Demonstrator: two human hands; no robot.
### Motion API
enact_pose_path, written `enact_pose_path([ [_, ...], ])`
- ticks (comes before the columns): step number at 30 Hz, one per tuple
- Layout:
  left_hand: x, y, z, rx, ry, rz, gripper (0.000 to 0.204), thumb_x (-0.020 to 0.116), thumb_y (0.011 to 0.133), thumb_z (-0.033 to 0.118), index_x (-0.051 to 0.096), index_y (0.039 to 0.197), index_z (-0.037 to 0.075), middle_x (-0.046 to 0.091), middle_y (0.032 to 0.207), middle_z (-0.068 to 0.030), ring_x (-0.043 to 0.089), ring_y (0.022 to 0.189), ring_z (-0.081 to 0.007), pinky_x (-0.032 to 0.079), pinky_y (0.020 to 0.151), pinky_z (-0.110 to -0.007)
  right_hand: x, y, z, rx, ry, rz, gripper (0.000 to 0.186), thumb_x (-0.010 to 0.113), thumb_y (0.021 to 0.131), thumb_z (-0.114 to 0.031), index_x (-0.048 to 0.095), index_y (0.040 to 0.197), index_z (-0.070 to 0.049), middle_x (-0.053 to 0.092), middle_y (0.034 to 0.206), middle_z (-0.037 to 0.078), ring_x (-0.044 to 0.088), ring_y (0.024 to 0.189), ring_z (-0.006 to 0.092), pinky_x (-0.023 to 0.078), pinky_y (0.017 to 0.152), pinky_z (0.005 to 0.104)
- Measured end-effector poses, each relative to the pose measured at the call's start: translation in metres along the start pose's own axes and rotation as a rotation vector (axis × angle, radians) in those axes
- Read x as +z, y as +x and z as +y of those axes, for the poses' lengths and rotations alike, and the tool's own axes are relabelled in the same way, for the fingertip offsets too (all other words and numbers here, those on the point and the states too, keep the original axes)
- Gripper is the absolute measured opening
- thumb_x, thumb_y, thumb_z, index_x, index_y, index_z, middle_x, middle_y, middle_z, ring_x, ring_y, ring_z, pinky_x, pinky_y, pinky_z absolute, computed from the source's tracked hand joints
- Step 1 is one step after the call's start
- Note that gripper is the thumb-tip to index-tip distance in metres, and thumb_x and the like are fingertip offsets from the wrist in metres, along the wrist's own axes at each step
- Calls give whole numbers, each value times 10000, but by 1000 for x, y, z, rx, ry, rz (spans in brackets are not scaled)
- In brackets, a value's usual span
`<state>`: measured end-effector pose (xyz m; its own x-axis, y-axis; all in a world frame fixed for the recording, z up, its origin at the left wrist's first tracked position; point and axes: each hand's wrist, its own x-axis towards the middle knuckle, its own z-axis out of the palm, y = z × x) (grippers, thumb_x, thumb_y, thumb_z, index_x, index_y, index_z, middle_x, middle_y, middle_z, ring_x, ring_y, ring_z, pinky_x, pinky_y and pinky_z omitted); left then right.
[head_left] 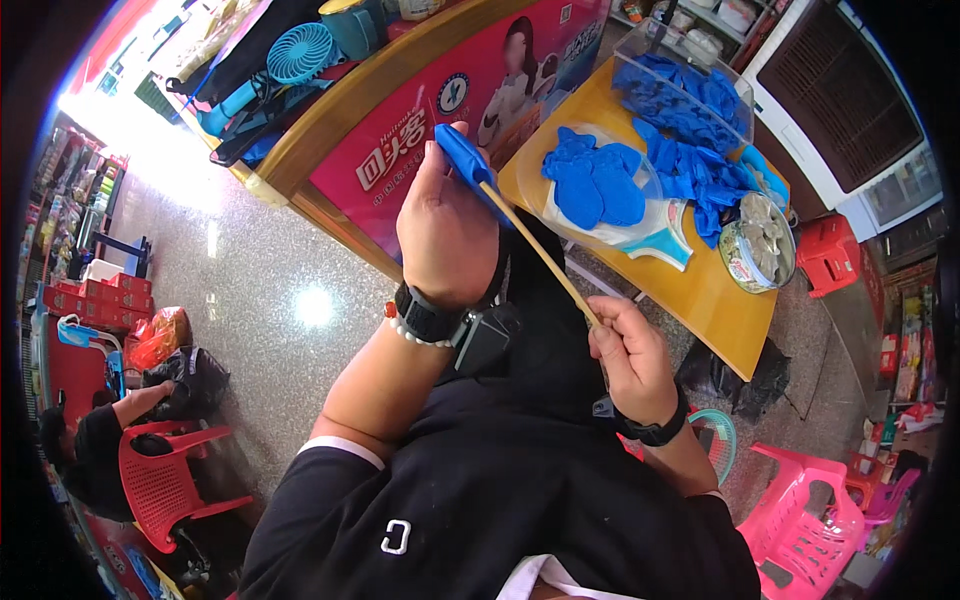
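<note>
One stick (pixel 545 255) slants across the frame's centre, its upper end meeting a blue piece (pixel 460 153) the left hand (pixel 448 232) curls around; the right hand (pixel 635 362) pinches its lower end, left of the table's (pixel 725 318) edge. Floor (pixel 290 260) spreads centre-left, between counter (pixel 320 120) and red chair (pixel 165 485).

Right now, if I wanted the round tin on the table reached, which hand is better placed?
Probably the right hand: it looks nearer the round tin and the table, though it holds the wooden stick. The left hand is farther off, holding the blue piece.
</note>
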<state>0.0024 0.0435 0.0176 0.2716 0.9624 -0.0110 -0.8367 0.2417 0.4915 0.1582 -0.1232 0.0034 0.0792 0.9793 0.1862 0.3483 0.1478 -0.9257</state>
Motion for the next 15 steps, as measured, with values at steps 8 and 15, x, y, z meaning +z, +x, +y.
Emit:
enact_pose_path([
  [8,12,-13,-10,76,68,-15,312,412,999,308,535,1169,76,590,940,-36,540,895,-146,413,805,-282,3,2,-2,13,-57,36,204,491,912,-19,548,1107,4,566,704,70,551,589,147,442,568,261],
  [15,14,-24,-23,165,198,-91,306,423,1000,276,504,1206,65,555,991,-22,514,922,-120,388,833,-255,14,12,4,26,-83,11,183,476,924,-35,536,1096,-16,587,740,101,594,627,200,454,588,295],
])
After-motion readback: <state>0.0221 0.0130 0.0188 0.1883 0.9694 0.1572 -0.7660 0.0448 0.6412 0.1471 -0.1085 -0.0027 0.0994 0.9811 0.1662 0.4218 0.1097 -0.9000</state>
